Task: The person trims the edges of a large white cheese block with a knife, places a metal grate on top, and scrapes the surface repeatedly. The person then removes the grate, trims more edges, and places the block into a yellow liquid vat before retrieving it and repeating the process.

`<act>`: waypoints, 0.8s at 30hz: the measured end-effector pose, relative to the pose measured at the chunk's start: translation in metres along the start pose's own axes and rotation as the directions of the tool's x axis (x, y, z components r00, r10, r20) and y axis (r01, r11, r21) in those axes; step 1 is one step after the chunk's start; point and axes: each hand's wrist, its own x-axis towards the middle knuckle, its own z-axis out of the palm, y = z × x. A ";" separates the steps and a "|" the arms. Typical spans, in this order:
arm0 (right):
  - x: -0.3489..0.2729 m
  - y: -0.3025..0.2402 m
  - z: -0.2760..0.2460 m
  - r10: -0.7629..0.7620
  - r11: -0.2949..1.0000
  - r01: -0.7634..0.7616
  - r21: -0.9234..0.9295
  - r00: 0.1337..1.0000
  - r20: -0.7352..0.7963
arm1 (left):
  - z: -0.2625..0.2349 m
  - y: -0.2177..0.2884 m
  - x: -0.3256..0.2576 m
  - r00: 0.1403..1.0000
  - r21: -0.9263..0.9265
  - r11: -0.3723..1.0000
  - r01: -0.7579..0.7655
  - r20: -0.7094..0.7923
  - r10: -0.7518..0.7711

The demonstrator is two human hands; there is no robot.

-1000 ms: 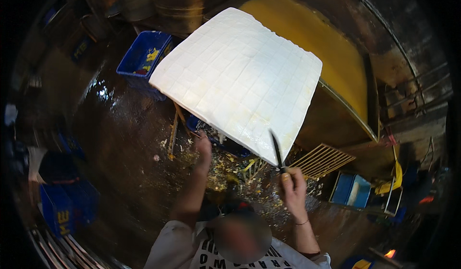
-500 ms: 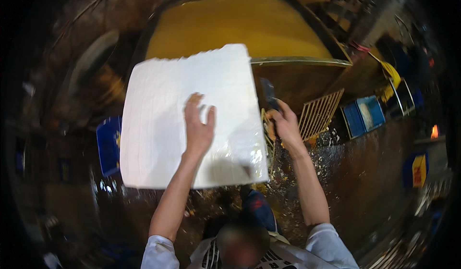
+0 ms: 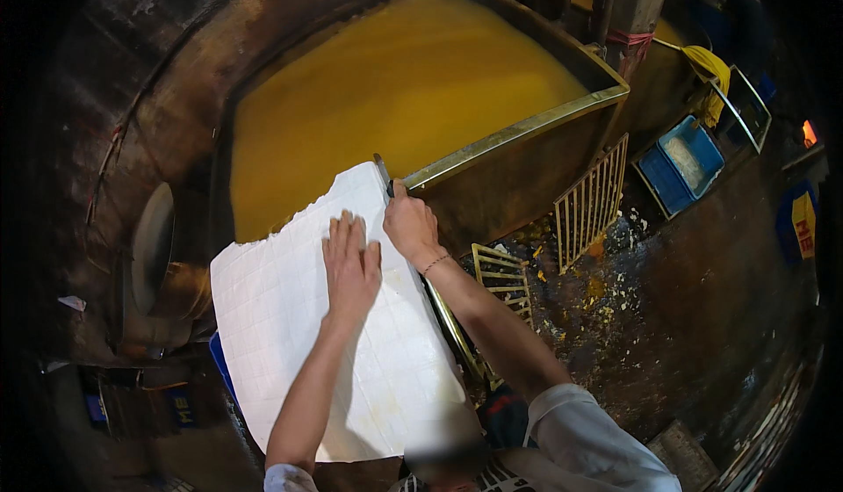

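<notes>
Item: a large white slab [image 3: 299, 334], scored into a grid of small squares, lying flat with its far corner at the rim of a big vat of yellow liquid [image 3: 395, 88]. Step in hand, as judged: the slab is being cut along its right edge. The left hand [image 3: 351, 268] is laid flat on the slab, fingers spread and together pressing down, nothing held. The right hand [image 3: 410, 226] is closed in a grip round the handle of a dark-bladed knife [image 3: 384, 176], whose blade points away toward the vat at the slab's far right edge. The slab thus sits directly under the left palm and just left of the knife grip. Next move, as judged: a steady pull of the blade along a scored line is called for, with the slab kept pinned. Nearby: slatted racks [image 3: 593, 202] and a blue crate [image 3: 680, 165] on the wet floor.
</notes>
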 end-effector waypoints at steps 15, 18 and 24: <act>-0.015 -0.002 -0.008 -0.053 0.998 0.054 -0.038 0.998 0.020 | 0.012 -0.001 0.199 0.695 0.137 0.929 -0.343 0.702 0.154; -0.052 -0.003 -0.027 -0.033 0.999 0.036 -0.032 0.996 0.087 | 0.010 -0.003 0.185 0.693 0.082 0.869 -0.489 0.641 0.330; -0.132 0.020 -0.049 -0.040 0.999 0.039 0.011 0.992 0.122 | 0.011 0.036 0.157 0.508 0.082 0.816 -0.572 0.817 0.273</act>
